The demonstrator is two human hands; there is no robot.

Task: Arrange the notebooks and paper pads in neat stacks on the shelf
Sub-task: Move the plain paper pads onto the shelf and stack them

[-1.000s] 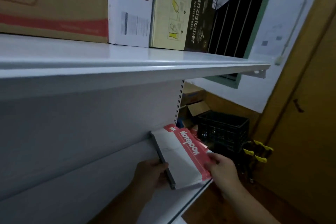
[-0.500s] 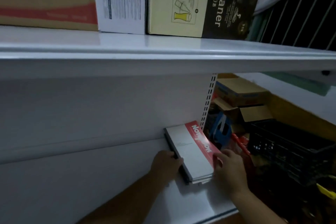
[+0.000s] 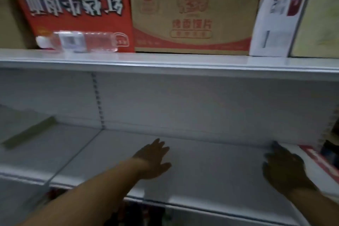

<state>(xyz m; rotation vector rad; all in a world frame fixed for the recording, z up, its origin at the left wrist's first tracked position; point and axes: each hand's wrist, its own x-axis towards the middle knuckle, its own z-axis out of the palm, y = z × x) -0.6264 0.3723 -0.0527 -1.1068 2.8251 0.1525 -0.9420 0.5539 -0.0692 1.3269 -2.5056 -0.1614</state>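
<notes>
Both hands have let go: left hand [image 3: 154, 159] spread over the shelf [image 3: 211, 163], right hand [image 3: 286, 169] loose-fingered against the notebook stack [image 3: 317, 159] at its right end. One stack placed, I reckon.

Red box [image 3: 78, 5], clear bottle [image 3: 80, 41] lying in front of it, up-left of left fingers [image 3: 159, 146]. Brown carton [image 3: 192, 18] above, between both. White box [image 3: 278, 18] above right fingers [image 3: 275, 149]. Olive strip [image 3: 29, 134] far left.
</notes>
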